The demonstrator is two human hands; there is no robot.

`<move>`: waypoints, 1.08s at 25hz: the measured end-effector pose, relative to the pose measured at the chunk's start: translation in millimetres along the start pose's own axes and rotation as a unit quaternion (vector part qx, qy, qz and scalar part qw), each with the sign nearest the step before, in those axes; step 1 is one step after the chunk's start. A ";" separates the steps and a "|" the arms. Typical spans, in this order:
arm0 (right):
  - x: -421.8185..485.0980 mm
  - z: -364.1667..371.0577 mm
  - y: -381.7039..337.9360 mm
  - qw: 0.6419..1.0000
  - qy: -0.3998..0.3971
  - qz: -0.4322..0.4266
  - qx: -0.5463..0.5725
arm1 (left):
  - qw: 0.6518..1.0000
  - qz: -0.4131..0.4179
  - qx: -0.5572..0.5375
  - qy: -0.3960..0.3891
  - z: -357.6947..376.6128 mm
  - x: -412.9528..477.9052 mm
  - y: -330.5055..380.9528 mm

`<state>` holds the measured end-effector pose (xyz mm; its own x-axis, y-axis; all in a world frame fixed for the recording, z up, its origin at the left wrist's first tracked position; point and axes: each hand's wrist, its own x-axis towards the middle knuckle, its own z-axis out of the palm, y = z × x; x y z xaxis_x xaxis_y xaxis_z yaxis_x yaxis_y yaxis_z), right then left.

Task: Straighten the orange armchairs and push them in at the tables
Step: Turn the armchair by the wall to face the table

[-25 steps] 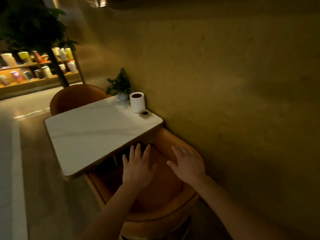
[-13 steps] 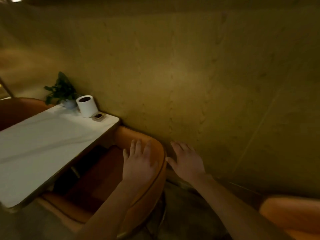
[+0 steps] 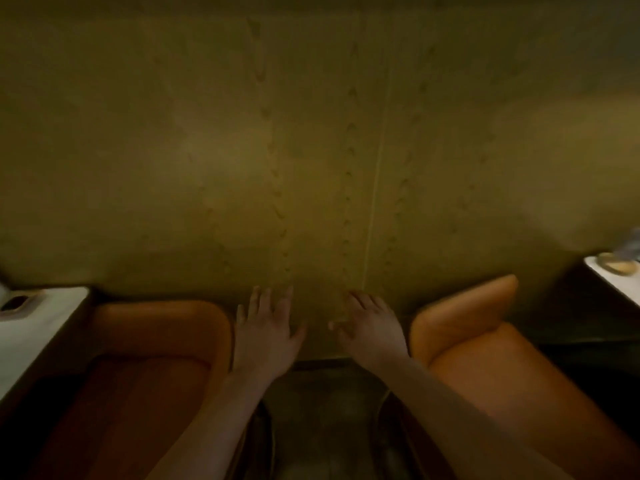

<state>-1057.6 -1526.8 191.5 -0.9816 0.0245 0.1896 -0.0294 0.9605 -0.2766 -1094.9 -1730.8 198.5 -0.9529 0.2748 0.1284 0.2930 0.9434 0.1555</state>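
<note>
From the head camera, the room is dim and most of the view is a plain olive-yellow wall, with a thin pale seam running down it and faint rows of small marks on either side.

At the foot of the wall, a strip of dark floor shows between two orange chairs. The left armchair stands with its rounded back near the wall and its seat reaching in under the edge of the left surface, a white top with a dark rim. A small dark-centred holder sits at the corner of that top nearest the wall.

The right armchair stands at an angle to the wall. A dark gap lies between it and the right surface, of which only a white corner shows. On that corner is a round yellowish dish, too blurred to make out.

Both arms reach forward into the gap between the chairs. The left hand is wide open with its fingers spread, holding nothing. It is just beside the left armchair's back, but I cannot tell if it touches. The right hand is also spread and empty, near the right armchair but not on it.
</note>
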 end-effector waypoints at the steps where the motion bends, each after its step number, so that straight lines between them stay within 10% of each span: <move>1: -8.4 -0.7 3.9 1.000 0.002 0.024 -0.002 | 1.000 0.020 -0.006 -0.015 0.4 4.7 2.4; 15: -143.7 -11.8 56.6 0.936 0.056 0.345 -0.044 | 0.943 0.304 -0.069 -0.113 30.6 3.9 123.8; 27: -232.6 34.2 174.5 0.878 0.005 0.477 -0.040 | 0.912 0.355 -0.020 -0.206 141.4 17.7 223.2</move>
<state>-840.9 -1374.3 66.9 -0.5498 0.8311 -0.0836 0.8195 0.5173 -0.2466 -1057.4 -1489.1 97.1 -0.4674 0.8682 -0.1666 0.8425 0.4946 0.2136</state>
